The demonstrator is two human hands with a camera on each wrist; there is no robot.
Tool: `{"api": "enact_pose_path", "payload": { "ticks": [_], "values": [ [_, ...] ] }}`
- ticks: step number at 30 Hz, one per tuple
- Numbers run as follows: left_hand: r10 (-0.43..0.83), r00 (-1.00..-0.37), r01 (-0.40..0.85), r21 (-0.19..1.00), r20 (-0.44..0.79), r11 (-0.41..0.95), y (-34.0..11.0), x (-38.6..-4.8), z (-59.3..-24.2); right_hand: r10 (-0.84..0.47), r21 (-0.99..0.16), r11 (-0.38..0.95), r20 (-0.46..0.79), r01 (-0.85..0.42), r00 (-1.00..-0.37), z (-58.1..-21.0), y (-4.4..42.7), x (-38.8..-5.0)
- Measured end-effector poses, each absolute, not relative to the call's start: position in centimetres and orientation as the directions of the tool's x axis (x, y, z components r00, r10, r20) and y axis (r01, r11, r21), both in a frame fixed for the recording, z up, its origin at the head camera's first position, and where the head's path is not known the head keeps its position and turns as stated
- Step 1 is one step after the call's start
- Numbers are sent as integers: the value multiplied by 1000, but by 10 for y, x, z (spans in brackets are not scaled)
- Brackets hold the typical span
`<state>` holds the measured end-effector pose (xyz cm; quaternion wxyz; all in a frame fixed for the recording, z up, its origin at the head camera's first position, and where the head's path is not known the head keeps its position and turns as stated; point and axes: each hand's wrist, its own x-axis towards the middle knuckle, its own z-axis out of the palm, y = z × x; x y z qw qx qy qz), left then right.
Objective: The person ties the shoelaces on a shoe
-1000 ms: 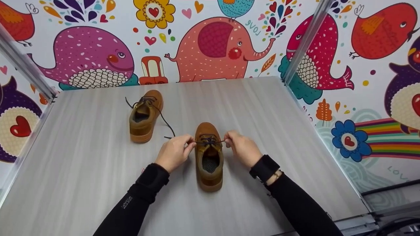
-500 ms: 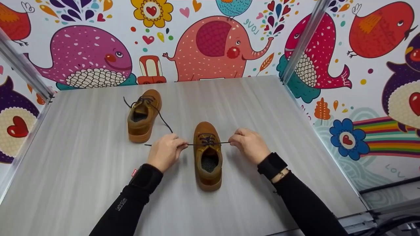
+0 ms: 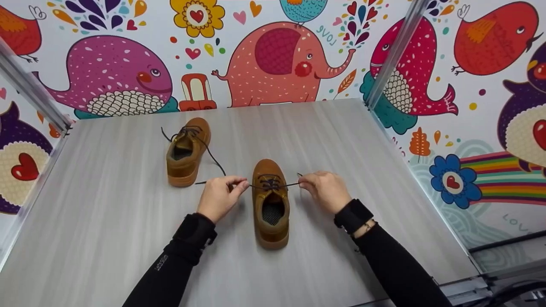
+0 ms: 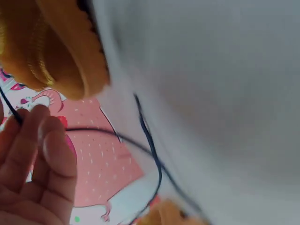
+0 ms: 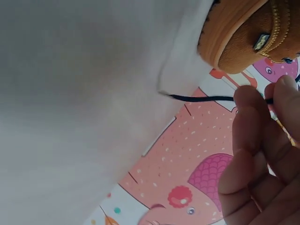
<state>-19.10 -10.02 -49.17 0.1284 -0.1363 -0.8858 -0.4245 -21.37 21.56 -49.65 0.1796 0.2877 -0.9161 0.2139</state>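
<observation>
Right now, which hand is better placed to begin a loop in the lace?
Probably the left hand: the lace tail trailing beyond its pinch looks long, while the right hand pinches an end with a shorter tail.

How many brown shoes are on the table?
2. The near shoe sits between the left hand and the right hand. The far shoe stands farther back, to the left. I see no sign of any hidden.
</observation>
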Motion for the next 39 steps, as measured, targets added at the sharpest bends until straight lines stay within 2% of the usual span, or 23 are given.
{"api": "enact_pose_path", "payload": {
  "ticks": [4, 7, 11, 15, 19, 27, 39],
  "values": [
    [37, -977, 209, 896, 212, 393, -82, -197, -479, -385, -454, 699, 411, -552, -826, -494, 215, -216],
    [18, -993, 118, 952, 118, 281, -71, -200, -470, -337, -607, 624, 360, -492, -870, -490, 213, -217],
    [65, -995, 97, 957, 82, 272, -61, -203, -462, -309, -745, 508, 311, -432, -899, -484, 211, -220],
    [128, -989, 109, 956, 76, 272, -53, -204, -457, -329, -838, 370, 286, -402, -900, -477, 206, -223],
    [152, -987, 83, 961, 43, 263, -46, -205, -454, -382, -874, 271, 286, -403, -879, -468, 197, -227],
    [171, -985, 63, 941, 5, 333, -37, -206, -453, -514, -901, 190, 246, -389, -822, -458, 177, -234],
    [153, -988, 64, 970, 28, 234, -33, -208, -454, -602, -935, 118, 200, -335, -773, -465, 169, -239]
  ]
}}
